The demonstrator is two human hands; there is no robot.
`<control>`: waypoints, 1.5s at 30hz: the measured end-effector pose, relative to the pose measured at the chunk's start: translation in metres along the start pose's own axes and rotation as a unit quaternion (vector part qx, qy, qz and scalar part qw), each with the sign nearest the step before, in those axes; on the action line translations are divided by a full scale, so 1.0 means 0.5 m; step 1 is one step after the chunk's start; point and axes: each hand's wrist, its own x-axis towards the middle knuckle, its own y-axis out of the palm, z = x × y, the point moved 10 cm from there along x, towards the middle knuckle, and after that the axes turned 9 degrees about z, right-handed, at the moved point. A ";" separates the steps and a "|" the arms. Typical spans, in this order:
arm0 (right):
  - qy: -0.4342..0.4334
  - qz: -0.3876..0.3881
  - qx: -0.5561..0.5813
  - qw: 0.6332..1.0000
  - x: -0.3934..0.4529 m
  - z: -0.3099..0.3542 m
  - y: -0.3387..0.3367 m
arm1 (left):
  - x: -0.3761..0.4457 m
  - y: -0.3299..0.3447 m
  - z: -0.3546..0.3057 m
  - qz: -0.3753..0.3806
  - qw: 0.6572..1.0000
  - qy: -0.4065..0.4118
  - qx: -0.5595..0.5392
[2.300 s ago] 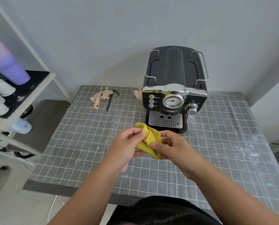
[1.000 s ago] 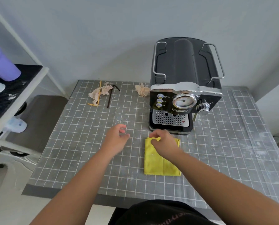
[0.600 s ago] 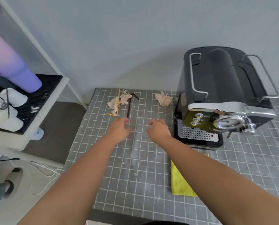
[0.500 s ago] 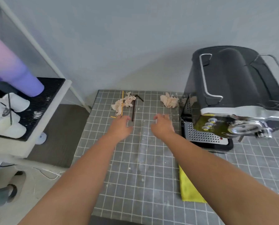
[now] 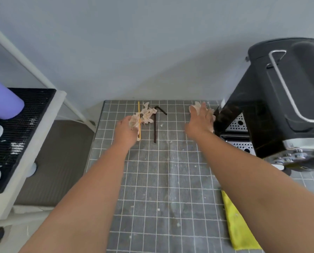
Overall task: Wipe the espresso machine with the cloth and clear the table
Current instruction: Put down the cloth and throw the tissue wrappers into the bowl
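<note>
Now the left hand (image 5: pixel 126 131) touches a tissue (image 5: pixel 143 115) and the right hand (image 5: pixel 201 119) covers another near the tabletop's (image 5: pixel 163 179) far edge, grips unclear; both scraps look light, soft, easily pinched anywhere.

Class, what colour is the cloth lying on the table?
Yellow; the cloth shows in the head view.

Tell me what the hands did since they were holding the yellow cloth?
Both hands let go of the yellow cloth, which now lies flat on the table, and reached to the far edge. The left hand touches the crumpled paper by the yellow straw; the right hand lies over the other paper scrap. The dark straw and espresso machine stayed put.
</note>
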 end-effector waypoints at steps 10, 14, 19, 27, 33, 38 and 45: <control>0.007 0.005 -0.007 1.000 0.036 -0.027 0.006 | 0.011 0.050 0.013 0.029 0.995 0.015 0.094; -0.003 0.005 -0.011 1.000 0.010 -0.027 0.037 | 0.001 0.036 0.014 0.007 0.994 0.009 0.104; 0.009 -0.029 0.293 0.956 -0.075 -0.050 0.043 | -0.030 0.008 0.032 0.000 0.999 -0.018 0.033; 0.016 0.067 0.627 0.776 -0.218 -0.075 0.114 | -0.095 -0.029 -0.019 0.018 0.981 -0.005 -0.191; -0.038 0.154 0.801 0.577 -0.330 -0.116 0.126 | -0.212 0.087 -0.146 0.137 0.957 0.057 -0.250; -0.043 0.128 0.818 0.559 -0.415 -0.218 0.109 | -0.287 0.216 -0.207 0.226 0.952 0.112 -0.174; -0.019 0.055 0.843 0.535 -0.500 -0.402 0.088 | -0.331 0.333 -0.276 0.261 0.949 0.121 -0.126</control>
